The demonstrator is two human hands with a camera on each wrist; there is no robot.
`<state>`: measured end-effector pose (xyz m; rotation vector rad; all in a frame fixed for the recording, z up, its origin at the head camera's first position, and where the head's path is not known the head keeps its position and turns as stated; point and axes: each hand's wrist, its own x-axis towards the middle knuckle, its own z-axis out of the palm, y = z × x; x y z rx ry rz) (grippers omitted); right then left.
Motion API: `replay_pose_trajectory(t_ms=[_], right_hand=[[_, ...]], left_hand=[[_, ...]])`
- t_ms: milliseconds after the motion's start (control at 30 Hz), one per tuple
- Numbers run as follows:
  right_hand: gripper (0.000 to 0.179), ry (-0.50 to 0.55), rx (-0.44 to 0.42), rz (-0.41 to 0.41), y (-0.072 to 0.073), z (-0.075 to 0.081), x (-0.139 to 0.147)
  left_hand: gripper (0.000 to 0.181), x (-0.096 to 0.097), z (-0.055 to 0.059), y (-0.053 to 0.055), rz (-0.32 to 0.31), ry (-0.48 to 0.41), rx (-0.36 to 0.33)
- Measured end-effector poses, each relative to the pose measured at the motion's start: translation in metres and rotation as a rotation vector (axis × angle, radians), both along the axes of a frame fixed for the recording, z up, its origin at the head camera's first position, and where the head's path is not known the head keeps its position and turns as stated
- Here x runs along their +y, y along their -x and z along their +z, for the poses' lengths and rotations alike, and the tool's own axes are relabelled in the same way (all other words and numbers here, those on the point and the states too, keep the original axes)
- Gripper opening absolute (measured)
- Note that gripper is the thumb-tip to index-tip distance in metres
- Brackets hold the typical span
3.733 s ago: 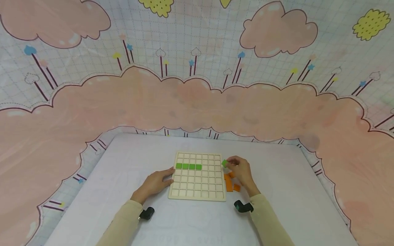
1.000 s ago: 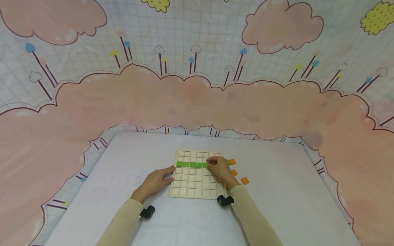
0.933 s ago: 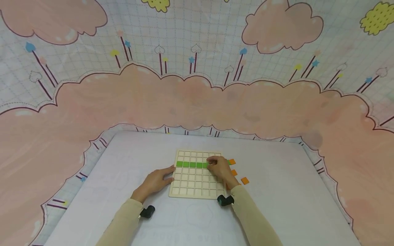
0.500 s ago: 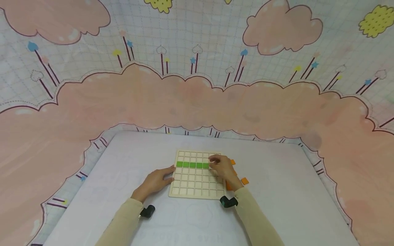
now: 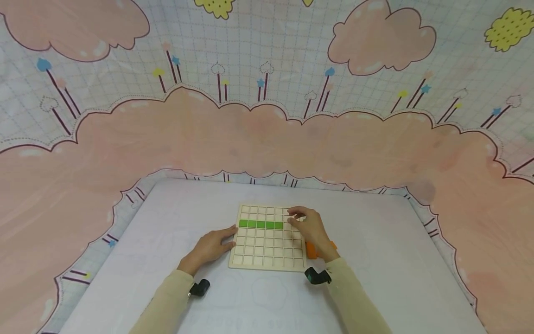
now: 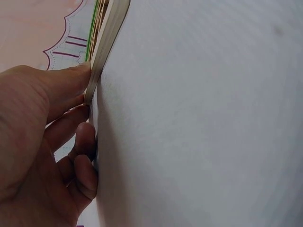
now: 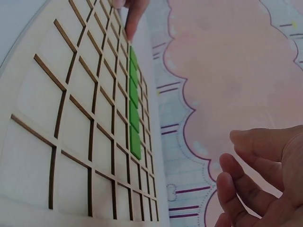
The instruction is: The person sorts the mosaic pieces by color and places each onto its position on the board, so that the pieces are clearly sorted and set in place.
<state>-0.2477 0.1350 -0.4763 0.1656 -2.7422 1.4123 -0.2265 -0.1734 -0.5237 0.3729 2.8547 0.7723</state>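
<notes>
A pale wooden grid board lies on the table, with several green square tiles side by side in one row from its left edge. My left hand rests its fingertips against the board's left side; in the left wrist view its thumb tip meets the board's edge. Over the board's right part hovers my right hand, fingers loosely bent. The right wrist view shows nothing between the fingers of this right hand, and the tile row set into the grid.
Orange tiles lie right of the board, partly hidden behind the right hand and wrist. Black wrist devices hang at both cuffs. The white table ends at a cloud-patterned cloth behind.
Earlier my right hand pinched a green tile beside the board. That tile now sits at the row's right end; the hand has let go and drawn back rightward. The left hand has stayed.
</notes>
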Motion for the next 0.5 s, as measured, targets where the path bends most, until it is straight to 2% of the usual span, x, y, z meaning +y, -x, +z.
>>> replay_pose_trajectory(t_ms=[333, 500], right_hand=[[0.028, -0.030, 0.014, -0.048, 0.001, 0.004, 0.021], [0.028, -0.013, 0.014, -0.074, 0.002, 0.003, 0.033]], left_hand=[[0.053, -0.001, -0.002, 0.002, -0.002, -0.001, 0.000], [0.053, -0.001, -0.001, 0.003, -0.009, -0.006, -0.006]])
